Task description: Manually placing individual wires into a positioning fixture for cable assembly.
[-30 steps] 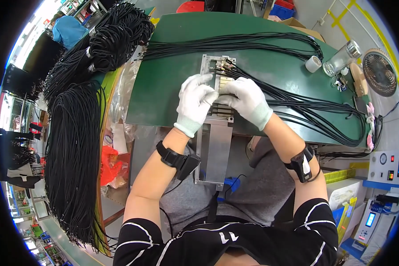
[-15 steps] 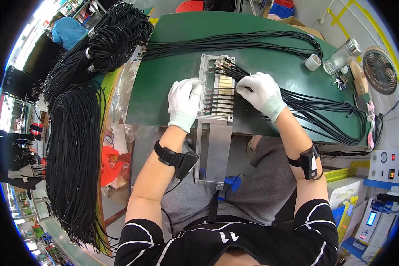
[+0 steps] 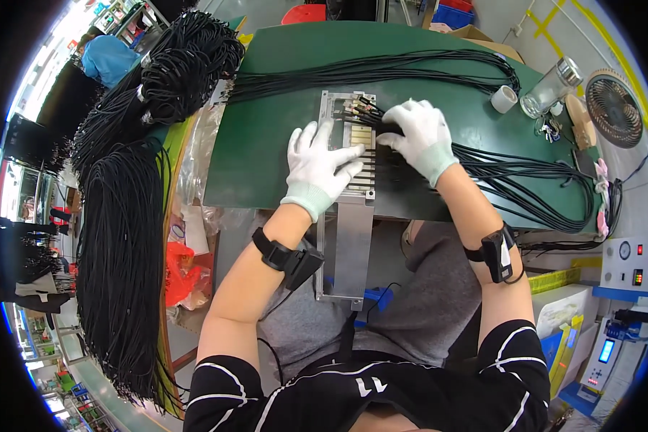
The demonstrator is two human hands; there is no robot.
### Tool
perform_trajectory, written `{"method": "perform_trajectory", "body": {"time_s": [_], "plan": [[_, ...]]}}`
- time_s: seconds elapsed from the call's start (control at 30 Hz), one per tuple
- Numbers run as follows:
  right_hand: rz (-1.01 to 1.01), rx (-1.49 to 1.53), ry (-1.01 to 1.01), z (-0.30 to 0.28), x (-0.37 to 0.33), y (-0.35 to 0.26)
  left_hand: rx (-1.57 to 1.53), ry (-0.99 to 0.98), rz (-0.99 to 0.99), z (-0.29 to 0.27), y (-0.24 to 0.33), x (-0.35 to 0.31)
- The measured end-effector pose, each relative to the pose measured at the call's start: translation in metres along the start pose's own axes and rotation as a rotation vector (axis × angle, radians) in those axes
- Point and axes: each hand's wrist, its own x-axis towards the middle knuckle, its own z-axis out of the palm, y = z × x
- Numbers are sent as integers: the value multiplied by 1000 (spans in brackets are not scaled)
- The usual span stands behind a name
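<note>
One metal fixture (image 3: 354, 216), long axis front-to-back

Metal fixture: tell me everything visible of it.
The silver, metal-looking fixture is long and narrow, running from the green tabletop out past the near edge. Pale strips line the part on the table; black cable ends lie at its far end. The gloved left hand covers some of it, apparently touching.
</note>
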Motion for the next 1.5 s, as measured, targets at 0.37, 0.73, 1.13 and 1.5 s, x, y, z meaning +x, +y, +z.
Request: {"method": "perform_trajectory", "body": {"time_s": [0.37, 0.73, 1.13, 1.5], "plan": [[23, -36, 77, -3, 4, 32, -461, 290, -274, 17, -32, 3], [-163, 220, 56, 5, 1, -15, -567, 336, -114, 11, -19, 8], [-127, 292, -12, 3, 5, -9, -756, 371, -367, 9, -28, 4], [-182, 275, -24, 14, 3, -19, -775, 292, -143, 10, -22, 3]]}}
